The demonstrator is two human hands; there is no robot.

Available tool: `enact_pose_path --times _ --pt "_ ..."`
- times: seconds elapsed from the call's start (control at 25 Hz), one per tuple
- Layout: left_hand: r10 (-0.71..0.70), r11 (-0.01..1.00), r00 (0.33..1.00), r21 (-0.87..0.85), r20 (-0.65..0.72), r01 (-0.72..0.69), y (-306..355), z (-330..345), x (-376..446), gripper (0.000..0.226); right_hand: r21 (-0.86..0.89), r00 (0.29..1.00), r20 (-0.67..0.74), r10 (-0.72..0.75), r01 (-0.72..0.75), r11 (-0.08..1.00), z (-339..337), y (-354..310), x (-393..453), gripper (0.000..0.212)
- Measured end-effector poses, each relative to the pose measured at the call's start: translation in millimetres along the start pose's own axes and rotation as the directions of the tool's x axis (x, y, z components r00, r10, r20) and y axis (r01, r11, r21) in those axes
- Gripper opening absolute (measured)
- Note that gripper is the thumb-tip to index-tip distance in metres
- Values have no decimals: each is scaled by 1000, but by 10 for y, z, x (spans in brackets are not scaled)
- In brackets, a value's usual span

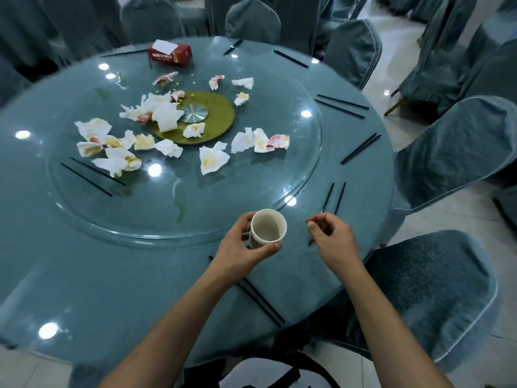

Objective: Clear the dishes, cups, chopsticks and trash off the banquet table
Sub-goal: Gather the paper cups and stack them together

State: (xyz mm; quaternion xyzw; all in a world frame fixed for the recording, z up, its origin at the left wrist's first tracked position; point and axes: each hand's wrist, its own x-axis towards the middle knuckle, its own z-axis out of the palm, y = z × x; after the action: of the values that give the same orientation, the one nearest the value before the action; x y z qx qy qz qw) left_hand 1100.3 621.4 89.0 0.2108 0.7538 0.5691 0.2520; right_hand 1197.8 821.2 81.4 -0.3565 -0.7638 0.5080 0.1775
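The left hand (pixel 246 242) grips a white paper cup (pixel 268 226) by its side wall, thumb on the near side and fingers curled round the far side. The mouth faces up towards the camera and the cup looks empty. Held low over the near edge of the round banquet table (pixel 84 275), it reads as a ready receptacle, perhaps the start of a stack or a holder for what gets gathered next (a judgement only).

The right hand (pixel 333 236) hovers just beside the cup with its fingers curled inward over the near ends of a pair of black chopsticks (pixel 333 198). Whether it already pinches them I cannot tell, since the knuckles hide the contact. Its reach suggests that pair is the next pick.

The rest of the clearing lies ahead. Crumpled, stained napkins (pixel 214 161) are scattered across the glass lazy Susan (pixel 251 214), mostly near its green centre disc (pixel 221 113), where diners would have dropped them within arm's reach. A red tissue box (pixel 173 54) sits at the far side. More chopstick pairs lie round the rim at each seat, one of them (pixel 260 301) passing under the left forearm. No plates or bowls are in view. Covered chairs (pixel 447 289) ring the table.
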Motion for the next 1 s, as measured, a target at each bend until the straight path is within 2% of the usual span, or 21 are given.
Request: enact_pose_path --times 0.2,0.48,0.76,1.0 --pt "-17 1000 999 0 -46 17 93 43 -174 60 7 999 52 -17 16 1000 -121 -37 -66 14" --pt "-46 998 980 -51 -192 37 294 197 -353 61 16 982 183 -56 54 998 -184 -53 38 14" --pt "-79 992 918 -119 -388 35 260 311 -649 53 -1 917 388 -87 95 996 -13 -51 132 17" --pt "-147 985 878 -145 -455 90 163 140 -778 53 -18 873 479 -86 108 994 310 -103 166 17"
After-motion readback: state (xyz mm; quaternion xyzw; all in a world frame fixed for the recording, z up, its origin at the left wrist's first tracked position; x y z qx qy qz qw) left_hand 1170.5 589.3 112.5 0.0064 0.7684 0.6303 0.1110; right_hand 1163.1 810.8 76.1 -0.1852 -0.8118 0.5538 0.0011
